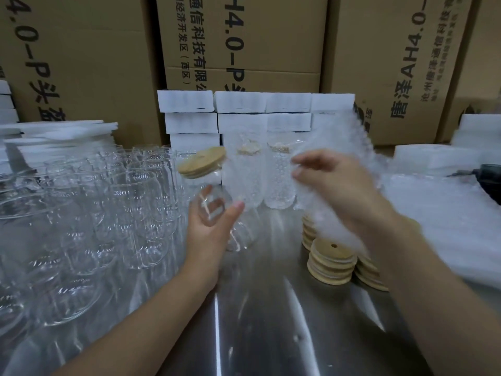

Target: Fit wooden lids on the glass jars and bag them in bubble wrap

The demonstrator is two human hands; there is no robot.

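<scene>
My left hand (210,229) grips a glass jar (208,185) by its base and holds it tilted above the metal table, a wooden lid (202,162) fitted on its mouth. To the right, my right hand (333,185) pinches a bubble wrap bag (349,158), raised and blurred. Two wrapped, lidded jars (260,172) stand upright just behind, between my hands. Stacks of wooden lids (332,261) sit on the table under my right forearm.
Several bare glass jars (89,207) crowd the left of the steel table (257,321). White foam blocks (244,112) are stacked at the back against cardboard boxes (244,36). Foam sheets (447,213) and a dark tool (488,177) lie at right.
</scene>
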